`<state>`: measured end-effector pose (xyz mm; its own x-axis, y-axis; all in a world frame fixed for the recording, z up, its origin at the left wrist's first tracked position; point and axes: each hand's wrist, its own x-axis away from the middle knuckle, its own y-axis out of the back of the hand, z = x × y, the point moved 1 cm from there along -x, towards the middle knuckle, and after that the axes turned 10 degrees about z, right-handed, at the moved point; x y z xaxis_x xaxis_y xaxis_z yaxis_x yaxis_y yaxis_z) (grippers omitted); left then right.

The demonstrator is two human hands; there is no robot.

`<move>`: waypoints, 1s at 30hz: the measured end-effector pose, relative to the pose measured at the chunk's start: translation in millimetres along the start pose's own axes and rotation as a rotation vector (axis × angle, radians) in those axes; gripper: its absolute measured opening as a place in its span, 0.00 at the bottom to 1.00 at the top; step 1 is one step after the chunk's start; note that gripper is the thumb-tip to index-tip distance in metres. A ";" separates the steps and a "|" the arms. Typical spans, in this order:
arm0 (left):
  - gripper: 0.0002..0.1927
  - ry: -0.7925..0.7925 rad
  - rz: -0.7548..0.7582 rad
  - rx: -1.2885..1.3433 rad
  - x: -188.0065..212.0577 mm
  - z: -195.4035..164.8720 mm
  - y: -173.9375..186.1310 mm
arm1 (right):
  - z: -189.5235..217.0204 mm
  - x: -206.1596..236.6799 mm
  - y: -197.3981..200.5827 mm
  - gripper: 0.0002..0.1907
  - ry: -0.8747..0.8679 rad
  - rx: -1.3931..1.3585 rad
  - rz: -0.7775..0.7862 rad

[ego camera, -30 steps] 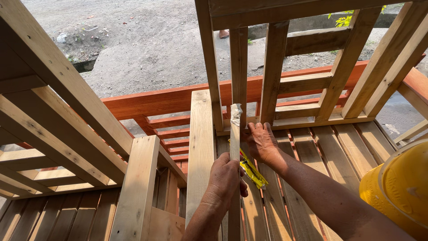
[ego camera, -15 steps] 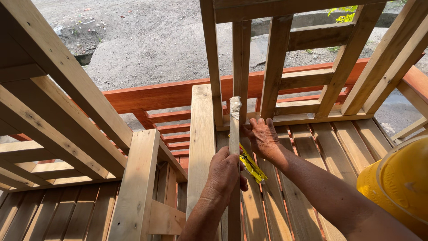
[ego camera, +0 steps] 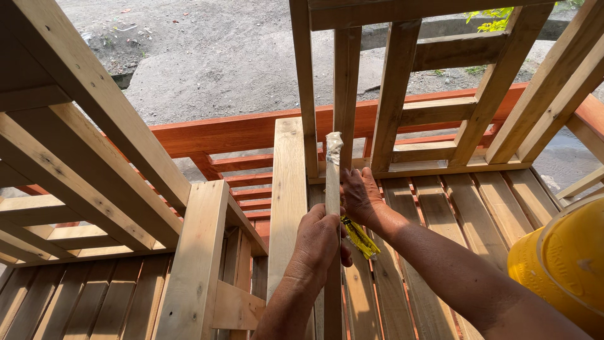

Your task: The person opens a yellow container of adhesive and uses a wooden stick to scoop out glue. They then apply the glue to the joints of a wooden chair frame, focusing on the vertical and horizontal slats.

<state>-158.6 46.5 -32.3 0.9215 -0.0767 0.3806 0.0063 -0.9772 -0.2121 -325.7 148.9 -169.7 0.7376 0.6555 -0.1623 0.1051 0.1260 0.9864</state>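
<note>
Pale wooden framing fills the view, a lattice of raw planks and slats seen from above, with bare dirt ground far below.

Nearest, at the lower right edge, sits the rim of a yellow hard hat. Just beyond it the left hand is wrapped closed around a narrow upright strip of pale wood, gripping its middle. The right hand rests against the same strip slightly higher, fingers curled on its far side, with a yellow flat pencil-like tool tucked under the palm; how tightly that hand grips cannot be told. The strip's top end carries a whitish smear or wrap.

The strip looks light and stiff, but thin enough to flex or split; a grip near its middle, as now, should steady it best.

Left of it stands a broad pale plank. Farther off run reddish-brown stained rails, then the grey dirt ground.
</note>
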 end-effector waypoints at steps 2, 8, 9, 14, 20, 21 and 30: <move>0.10 -0.003 -0.001 -0.010 0.4 -0.6 0.0 | -5.0 -8.8 -22.3 0.31 0.002 0.061 -0.052; 0.09 0.002 0.013 -0.012 1.5 -0.8 0.6 | -20.4 -24.1 -79.6 0.34 0.103 0.372 -0.036; 0.09 -0.005 0.019 -0.009 1.4 -1.4 0.4 | -18.4 -19.8 -81.7 0.30 0.193 -0.222 -0.123; 0.09 0.029 0.011 -0.020 5.3 -3.1 0.4 | 3.7 -23.3 -56.3 0.22 -0.232 0.014 0.316; 0.08 0.039 0.020 -0.055 7.9 -5.5 0.3 | 16.7 -12.5 -23.7 0.29 -0.192 -0.129 0.309; 0.08 0.043 0.011 -0.069 7.7 -5.8 0.9 | 18.8 -13.1 -23.0 0.33 -0.189 -0.143 0.285; 0.08 0.007 0.028 -0.005 4.2 -5.7 5.0 | 46.8 -21.0 -20.2 0.31 -0.720 -0.940 0.375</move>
